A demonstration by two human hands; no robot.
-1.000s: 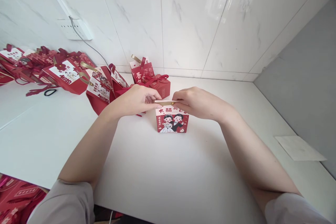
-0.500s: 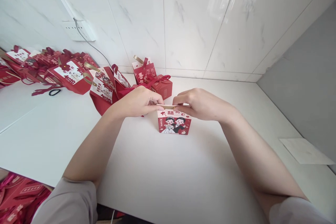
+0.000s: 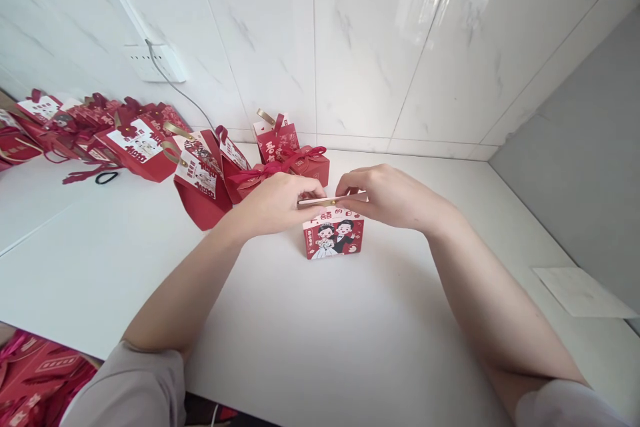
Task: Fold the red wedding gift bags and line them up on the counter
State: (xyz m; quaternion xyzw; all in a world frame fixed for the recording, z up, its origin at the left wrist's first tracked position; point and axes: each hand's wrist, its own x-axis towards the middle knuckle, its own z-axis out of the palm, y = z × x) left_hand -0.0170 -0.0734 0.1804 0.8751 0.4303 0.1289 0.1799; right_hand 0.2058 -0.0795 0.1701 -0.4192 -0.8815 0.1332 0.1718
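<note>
"Pinching the small box by its top edge, both hands?"

"Yes. The left hand has thumb and fingers closed on the left part of the edge, the right hand on the right part. A gold stud shows between the thumbs."

"What's different from half a second ago?"

"The left hand has slid inward along the edge, and its thumb now covers some of the printed lettering that showed then. The right hand keeps its grip. More of the ribboned box just behind the left hand is visible, too."

"Where's the small box?"

"Standing on the table, its printed couple facing the person. I can't see what's inside."

"And the other containers?"

"Behind it are a closed red box tied with a bow and, near the wall, a taller box with a gold strap. Farther left, a white-labelled box stands beside a crowded cluster of red boxes. More red cartons lie below the table's left edge. Their contents are hidden."
</note>
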